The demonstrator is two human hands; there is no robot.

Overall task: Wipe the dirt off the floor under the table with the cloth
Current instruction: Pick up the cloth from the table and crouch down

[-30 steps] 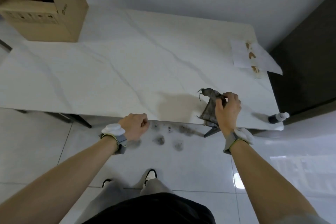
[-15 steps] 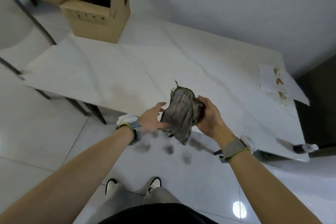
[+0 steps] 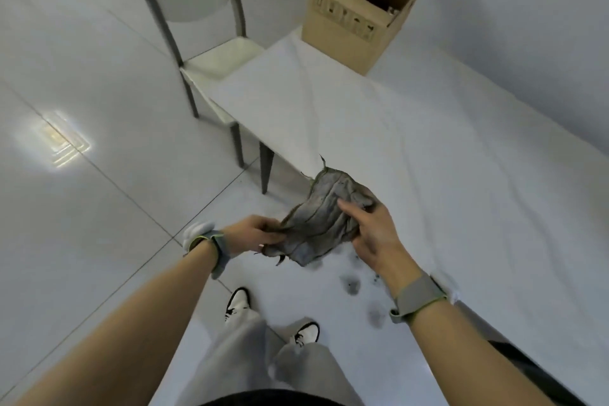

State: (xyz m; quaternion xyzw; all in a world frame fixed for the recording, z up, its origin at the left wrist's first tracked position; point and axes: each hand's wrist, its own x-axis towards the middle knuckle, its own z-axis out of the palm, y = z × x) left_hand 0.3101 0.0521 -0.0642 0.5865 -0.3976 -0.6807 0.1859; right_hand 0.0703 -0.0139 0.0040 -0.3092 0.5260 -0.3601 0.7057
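Head view. A crumpled, grey, soiled fabric cloth (image 3: 324, 217) is held in the air at the near edge of the white marble-patterned table (image 3: 428, 158), above the floor. The left hand (image 3: 252, 234) pinches its lower left edge; the right hand (image 3: 372, 234) grips its right side, fingers curled over the fabric. Dark smudges of dirt (image 3: 351, 285) lie on the glossy pale tiled floor (image 3: 99, 175) below the hands, beside the table edge.

Assessment: cloth is in hand, but wiping has not begun. All visible dirt is left to clear.
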